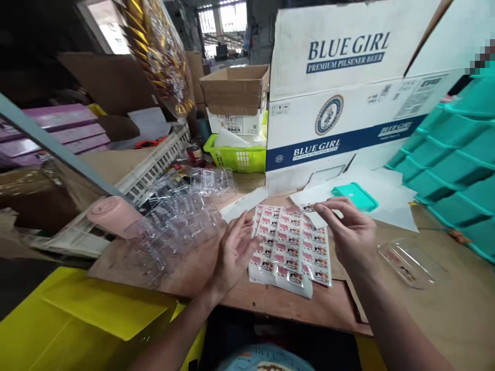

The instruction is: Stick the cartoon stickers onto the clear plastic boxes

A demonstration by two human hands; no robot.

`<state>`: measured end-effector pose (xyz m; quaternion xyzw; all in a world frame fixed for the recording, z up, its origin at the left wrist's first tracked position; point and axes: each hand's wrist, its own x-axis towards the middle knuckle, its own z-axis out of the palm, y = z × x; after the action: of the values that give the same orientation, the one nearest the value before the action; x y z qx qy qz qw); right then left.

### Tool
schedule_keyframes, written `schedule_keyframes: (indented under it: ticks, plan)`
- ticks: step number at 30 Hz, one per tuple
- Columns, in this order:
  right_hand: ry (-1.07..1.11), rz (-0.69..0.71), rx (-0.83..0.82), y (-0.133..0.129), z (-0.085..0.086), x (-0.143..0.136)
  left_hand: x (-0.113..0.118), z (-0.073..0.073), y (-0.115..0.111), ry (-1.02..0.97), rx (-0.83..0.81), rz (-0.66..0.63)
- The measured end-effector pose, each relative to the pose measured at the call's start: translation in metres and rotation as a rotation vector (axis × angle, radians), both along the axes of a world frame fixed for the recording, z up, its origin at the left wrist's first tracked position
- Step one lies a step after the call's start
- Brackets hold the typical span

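Observation:
Overlapping sheets of cat stickers [286, 247] lie on the brown work surface in front of me. My right hand [350, 226] pinches a small sticker [308, 208] between thumb and finger, above the upper right of the sheets. At the left edge of the sheets is my left hand [237, 247], its fingers apart and holding nothing. A clear plastic lid [413, 264] with a cat sticker on it rests right of my right hand. Behind that hand a teal lid [355, 196] lies on white paper [386, 201].
Clear plastic trays [178, 221] are piled at the left beside a pink cup [114, 216]. A white beer carton [328, 93] stands at the back, next to a green basket [240, 157]. Teal containers [456, 170] are stacked at the right.

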<state>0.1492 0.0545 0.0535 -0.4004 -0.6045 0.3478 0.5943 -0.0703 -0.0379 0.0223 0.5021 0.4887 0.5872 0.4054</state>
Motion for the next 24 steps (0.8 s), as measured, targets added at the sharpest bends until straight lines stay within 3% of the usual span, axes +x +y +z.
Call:
schedule_keyframes:
  ticks: [3, 5, 8, 10, 12, 15, 20, 24]
  plan:
    - [0.087, 0.094, -0.100, -0.004, -0.005, -0.011, -0.042, 0.029, 0.010, 0.354, 0.184, 0.217]
    - [0.079, 0.195, -0.153, -0.008, -0.008, -0.025, -0.073, 0.054, 0.035, 0.693, 0.228, 0.296]
    - [0.112, 0.279, -0.151, -0.017, -0.012, -0.049, -0.109, 0.083, 0.096, 1.247, 0.016, 0.121]
    - [0.164, 0.307, -0.145, -0.022, -0.016, -0.062, -0.119, 0.089, 0.137, 1.427, -0.183, -0.031]
    - [0.199, 0.294, -0.144, -0.026, -0.020, -0.067, -0.118, 0.085, 0.167, 1.465, -0.224, -0.070]
    - [0.170, 0.232, -0.120, -0.026, -0.025, -0.062, -0.103, 0.067, 0.192, 1.481, -0.173, -0.084]
    - [0.139, 0.183, -0.100, -0.029, -0.029, -0.042, -0.079, 0.041, 0.216, 1.483, -0.153, -0.030]
    - [0.122, 0.180, -0.103, -0.037, -0.034, -0.026, -0.078, 0.043, 0.222, 1.430, -0.073, -0.051]
